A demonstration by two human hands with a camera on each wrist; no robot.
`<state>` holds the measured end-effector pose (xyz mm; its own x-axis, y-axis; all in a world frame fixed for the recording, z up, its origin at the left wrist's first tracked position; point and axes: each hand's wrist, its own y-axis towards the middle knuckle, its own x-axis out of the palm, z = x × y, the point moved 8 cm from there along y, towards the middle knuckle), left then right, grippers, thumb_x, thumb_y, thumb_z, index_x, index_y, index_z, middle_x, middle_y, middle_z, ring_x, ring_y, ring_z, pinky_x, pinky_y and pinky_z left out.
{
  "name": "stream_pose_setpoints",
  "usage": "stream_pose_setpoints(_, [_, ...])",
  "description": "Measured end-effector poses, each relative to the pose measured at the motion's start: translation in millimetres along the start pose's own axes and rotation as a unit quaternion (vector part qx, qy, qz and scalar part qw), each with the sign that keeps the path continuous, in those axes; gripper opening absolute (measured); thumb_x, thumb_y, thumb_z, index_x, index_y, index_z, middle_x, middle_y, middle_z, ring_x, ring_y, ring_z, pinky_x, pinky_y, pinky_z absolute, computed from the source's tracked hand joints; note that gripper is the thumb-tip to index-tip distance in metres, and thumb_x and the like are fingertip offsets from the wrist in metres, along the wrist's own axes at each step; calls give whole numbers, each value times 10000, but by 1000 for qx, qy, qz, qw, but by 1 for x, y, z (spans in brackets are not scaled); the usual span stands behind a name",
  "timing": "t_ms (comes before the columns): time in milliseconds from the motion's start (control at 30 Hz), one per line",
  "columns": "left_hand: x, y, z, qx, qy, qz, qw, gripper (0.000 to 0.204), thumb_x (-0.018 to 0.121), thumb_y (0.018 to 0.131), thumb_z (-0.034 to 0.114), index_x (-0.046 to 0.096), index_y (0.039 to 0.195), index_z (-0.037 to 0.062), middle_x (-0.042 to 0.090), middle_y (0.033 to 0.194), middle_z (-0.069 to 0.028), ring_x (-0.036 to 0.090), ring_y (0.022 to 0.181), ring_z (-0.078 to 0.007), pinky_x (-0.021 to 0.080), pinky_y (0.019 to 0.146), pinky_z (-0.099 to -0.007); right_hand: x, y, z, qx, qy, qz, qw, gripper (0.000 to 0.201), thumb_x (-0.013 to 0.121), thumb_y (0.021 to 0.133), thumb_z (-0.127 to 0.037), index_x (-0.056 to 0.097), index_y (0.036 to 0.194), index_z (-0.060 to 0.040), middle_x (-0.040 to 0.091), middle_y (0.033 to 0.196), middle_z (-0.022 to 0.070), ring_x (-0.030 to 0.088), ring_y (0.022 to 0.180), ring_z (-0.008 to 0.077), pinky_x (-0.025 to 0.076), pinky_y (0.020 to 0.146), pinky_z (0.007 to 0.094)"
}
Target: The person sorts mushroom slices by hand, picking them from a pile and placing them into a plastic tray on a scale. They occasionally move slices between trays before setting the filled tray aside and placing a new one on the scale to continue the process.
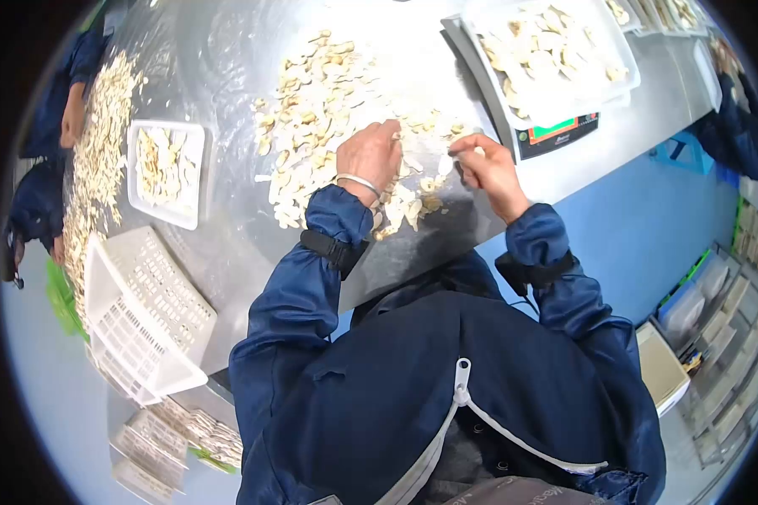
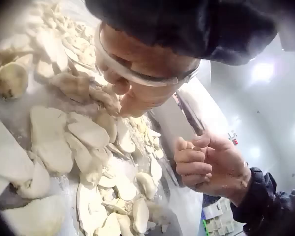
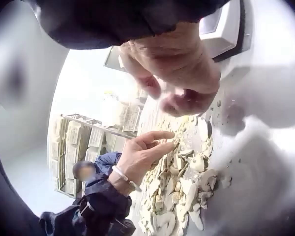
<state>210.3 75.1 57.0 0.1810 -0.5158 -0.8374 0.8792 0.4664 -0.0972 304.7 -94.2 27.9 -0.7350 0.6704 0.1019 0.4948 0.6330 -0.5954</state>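
Note:
Pale, irregular slices (image 1: 324, 93) (image 2: 86, 132) (image 3: 177, 187) lie in a loose pile on the metal table. Over the pile's near part is the left hand (image 1: 370, 156) (image 2: 137, 83) (image 3: 142, 160), a white bangle at its wrist. Its thumb and index finger reach toward the slices, with a gap between them in the right wrist view. To its right, above the table, the right hand (image 1: 493, 172) (image 2: 214, 164) (image 3: 174, 64) has its fingers curled in and pinches a small pale piece (image 1: 479, 151), partly hidden by the fingers.
A digital scale (image 1: 560, 139) carries a tray of slices (image 1: 632, 76) at the right. To the left are a small white tray (image 1: 197, 181), a long heap of slices (image 1: 101, 143) and a tilted white basket (image 1: 189, 307). Other people stand along both sides.

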Motion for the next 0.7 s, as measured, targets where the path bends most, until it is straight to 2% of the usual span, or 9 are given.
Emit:
stream_pose_setpoints(100, [7, 5, 2, -15, 51, -51, 997, 162, 640, 850, 186, 633, 979, 87, 680, 862, -128, 660, 774, -321, 511, 656, -405, 6, -8, -41, -260, -343, 141, 892, 277, 558, 847, -162, 586, 1076, -7, 637, 686, 169, 643, 693, 382, 478, 624, 452])
stream_pose_setpoints(167, [6, 5, 0, -30, 52, -66, 996, 148, 642, 846, 193, 632, 945, 82, 675, 838, -131, 655, 759, -333, 508, 653, -414, 16, -3, -48, -203, -423, 136, 872, 365, 580, 844, -182, 538, 1160, -4, 649, 876, 239, 631, 832, 437, 495, 738, 481])
stream_pose_setpoints(233, [4, 4, -10, -50, -98, -48, 993, 154, 686, 847, 184, 641, 922, 56, 646, 724, -59, 623, 634, -216, 490, 601, -315, 22, 7, -52, -215, -454, 148, 852, 411, 595, 856, -196, 513, 1212, -6, 653, 995, 243, 634, 877, 425, 502, 765, 467])
stream_pose_setpoints(333, [13, -5, -40, -172, -436, -75, 880, 135, 721, 849, 135, 649, 922, 46, 561, 701, 56, 519, 625, -39, 415, 572, -181, 29, 16, -51, -212, -492, 130, 834, 297, 583, 864, -180, 518, 1100, -12, 642, 974, 211, 628, 856, 411, 494, 739, 466])
stream_pose_setpoints(400, [14, -10, -46, -220, -546, -81, 804, 115, 685, 865, 122, 648, 948, 53, 574, 719, 47, 535, 640, -51, 406, 561, -188, 36, 11, -56, -290, -496, 137, 807, 120, 570, 797, -84, 495, 868, -20, 609, 828, 187, 628, 733, 376, 501, 656, 465])
stream_pose_setpoints(467, [12, -8, -43, -235, -621, -103, 741, 126, 618, 894, 112, 635, 999, 44, 610, 777, 25, 541, 658, -65, 381, 545, -193, 39, 7, -52, -312, -483, 119, 809, 100, 576, 797, -81, 520, 852, -19, 610, 820, 190, 626, 734, 375, 500, 649, 460])
stream_pose_setpoints(567, [5, 7, -16, -199, -641, -81, 737, 165, 591, 908, 136, 628, 1040, 46, 627, 808, 7, 526, 649, -70, 371, 539, -194, 33, -7, -50, -336, -430, 115, 830, 87, 583, 819, -93, 561, 854, -16, 596, 773, 156, 620, 685, 324, 492, 628, 436])
stream_pose_setpoints(600, [7, 11, -17, -199, -617, -67, 759, 151, 618, 895, 123, 652, 1013, 35, 627, 783, 7, 520, 639, -56, 380, 535, -204, 28, -13, -49, -341, -405, 118, 840, 90, 584, 829, -99, 575, 859, -15, 589, 752, 138, 617, 661, 299, 488, 619, 425])
stream_pose_setpoints(700, [19, 20, -34, -194, -490, -15, 850, 129, 649, 865, 140, 696, 925, 36, 621, 683, 20, 531, 608, -43, 380, 524, -201, -2, -9, -2, -129, -107, 12, 986, 100, 589, 855, -113, 611, 915, -37, 574, 735, 47, 562, 613, 170, 449, 568, 339])
